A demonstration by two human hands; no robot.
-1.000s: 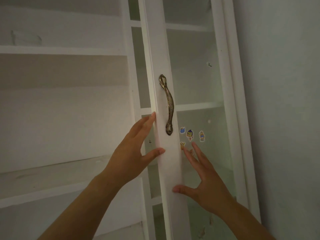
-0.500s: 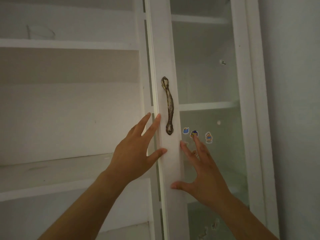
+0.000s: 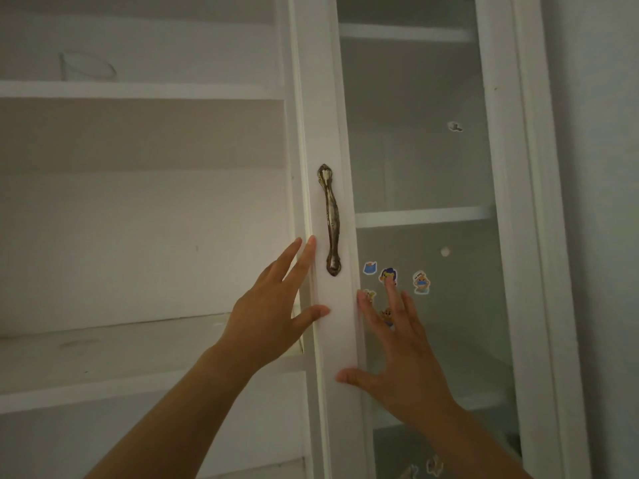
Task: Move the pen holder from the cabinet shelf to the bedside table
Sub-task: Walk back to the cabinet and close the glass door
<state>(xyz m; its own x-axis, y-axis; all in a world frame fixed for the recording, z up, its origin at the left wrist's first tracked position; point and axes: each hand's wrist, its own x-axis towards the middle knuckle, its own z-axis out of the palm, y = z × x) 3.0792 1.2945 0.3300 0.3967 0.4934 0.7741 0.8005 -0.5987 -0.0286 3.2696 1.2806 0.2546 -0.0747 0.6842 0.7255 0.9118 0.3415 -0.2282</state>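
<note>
On the upper left shelf stands a pale, see-through cup-shaped thing (image 3: 87, 68); whether it is the pen holder I cannot tell. My left hand (image 3: 273, 316) rests with spread fingers against the left edge of the white cabinet door (image 3: 332, 133), thumb on the door's front, just below the brass handle (image 3: 331, 219). My right hand (image 3: 397, 350) lies flat on the door's glass pane, thumb on the white frame. Neither hand holds anything. No bedside table is in view.
Open white shelves (image 3: 138, 89) fill the left side, with a wide shelf board (image 3: 103, 347) at wrist height. Behind the glass are more shelves (image 3: 422, 216). Several cartoon stickers (image 3: 421, 281) sit on the glass. A plain wall (image 3: 601, 202) bounds the right.
The door's frame now faces me more squarely and sits further right in view. Both hands have stayed on it, the left fingers sliding slightly up toward the handle.
</note>
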